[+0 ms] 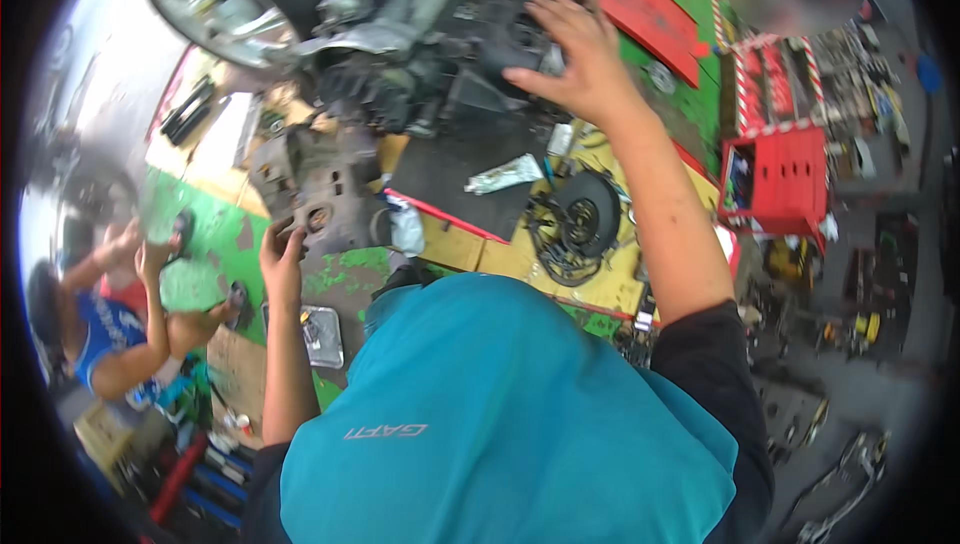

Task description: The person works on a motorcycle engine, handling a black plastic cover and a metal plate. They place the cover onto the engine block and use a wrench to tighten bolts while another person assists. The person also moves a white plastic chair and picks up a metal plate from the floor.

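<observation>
My right hand (575,54) is stretched far forward, fingers spread and thumb apart, with nothing visible in its grasp. It is over the right end of a large greasy engine and gearbox assembly (385,64); whether it touches is unclear. My left hand (283,247) is lower at the left, its darkened fingers half curled and apart, next to a grey-brown metal subframe piece (335,184). I see nothing held in it. Between the arms, a white tube (504,174) lies on a dark flat panel (450,169). Right of it sits a round black part (587,214) with cables.
A car wheel (225,4) stands at the far left. Red panels (650,14) and a red tool cabinet (775,179) are at the right. Another person (110,324) in blue crouches at the left. A metal tray (322,337) lies near my left forearm.
</observation>
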A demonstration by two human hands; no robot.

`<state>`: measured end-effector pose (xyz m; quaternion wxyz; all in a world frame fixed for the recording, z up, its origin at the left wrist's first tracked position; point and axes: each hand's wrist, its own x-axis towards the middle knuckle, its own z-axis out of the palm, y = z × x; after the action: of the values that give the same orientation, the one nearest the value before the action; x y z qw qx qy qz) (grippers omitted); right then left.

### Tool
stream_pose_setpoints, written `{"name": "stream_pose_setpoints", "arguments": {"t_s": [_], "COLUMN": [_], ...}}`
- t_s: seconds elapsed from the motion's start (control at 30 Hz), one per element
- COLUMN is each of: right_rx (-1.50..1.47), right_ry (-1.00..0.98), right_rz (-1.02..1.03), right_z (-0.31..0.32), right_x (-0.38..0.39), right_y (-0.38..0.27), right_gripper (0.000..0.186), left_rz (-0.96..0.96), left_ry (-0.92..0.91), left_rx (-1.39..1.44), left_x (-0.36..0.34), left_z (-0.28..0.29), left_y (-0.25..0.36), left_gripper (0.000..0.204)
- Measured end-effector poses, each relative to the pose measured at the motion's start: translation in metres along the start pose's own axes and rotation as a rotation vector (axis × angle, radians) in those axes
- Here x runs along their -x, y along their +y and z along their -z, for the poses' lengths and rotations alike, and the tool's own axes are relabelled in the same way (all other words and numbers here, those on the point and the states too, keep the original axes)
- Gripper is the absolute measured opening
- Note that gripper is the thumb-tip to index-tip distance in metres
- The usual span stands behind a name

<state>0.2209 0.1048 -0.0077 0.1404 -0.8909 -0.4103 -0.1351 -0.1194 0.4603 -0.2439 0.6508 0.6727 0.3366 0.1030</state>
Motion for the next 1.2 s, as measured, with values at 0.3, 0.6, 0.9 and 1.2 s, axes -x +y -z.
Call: {"name": "stream_pose_setpoints", "arguments": {"t_s": [0.3,0.6,0.9,1.2], "right_rx": [0.048,0.027,0.013,-0.356], "right_ry": [-0.055,-0.079,-0.097,0.355], "right_rz": [-0.041,-0.057,-0.027,-0.177], "right_z": [0.005,0.007,0.008,0.035], "right_x": [0.006,0.009,0.008,0.084], "right_y": [-0.002,0.005,0.008,0.006], "right_gripper": [0.092,0.096,0.104,0.077], "left_rz": [-0.187,-1.228,-1.225,-1.198], "left_ry": [-0.208,-0.461,-0.633,-0.637], "left_rx": [0.078,-0.640,-1.101,-1.086], "left_x": [0.011,0.007,-0.054,-0.048], "left_z": [-0.060,-0.177,-0.244,-0.240], "left_y": [0.089,0.318,0.330,0.329], "left_gripper": [0.031,0.081,0.103,0.085]}}
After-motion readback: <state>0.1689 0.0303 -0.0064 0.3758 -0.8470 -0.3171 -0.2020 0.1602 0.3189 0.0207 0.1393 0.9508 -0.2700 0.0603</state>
